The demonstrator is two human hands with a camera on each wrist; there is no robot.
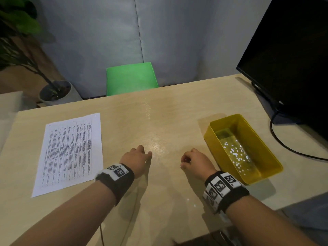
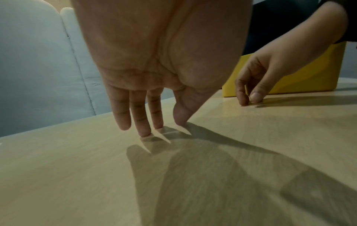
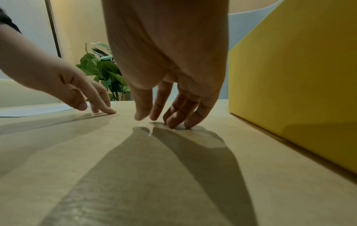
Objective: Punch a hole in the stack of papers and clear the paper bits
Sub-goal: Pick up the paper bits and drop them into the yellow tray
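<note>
- The left hand [image 1: 135, 159] sits low at the centre of the wooden table [image 1: 168, 112], about 6 o'clock in the head view. Its fingers [image 2: 140, 116] are straight and point down, tips touching the tabletop; it holds nothing.
- The right hand [image 1: 194, 161] is just to its right, apart from it. Its fingers [image 3: 173, 113] are loosely bent, the tips resting on the table, thumb and forefinger close together. Whether they pinch a paper bit I cannot tell; nothing shows plainly between them.
- The stack of papers [image 1: 71, 151], printed with dense tables, lies flat at about 9 o'clock from the hands, well apart from the right hand and near the left wrist. A small dark dot shows at each far corner of the top sheet.
- The yellow tray [image 1: 221, 118] stands at about 3 o'clock, just beside the right hand. Many white paper bits [image 1: 236, 153] lie scattered on its floor.
- Two tiny pale specks [image 1: 191, 202] lie on the table toward 5 o'clock, between the forearms.
- A black monitor [image 1: 292, 59] stands at about 2 o'clock, its cable [image 1: 284, 144] curving over the table behind the tray.
- A green chair [image 1: 131, 78] shows past the far edge at 12 o'clock, and a potted plant [image 1: 53, 89] at 10 o'clock.
</note>
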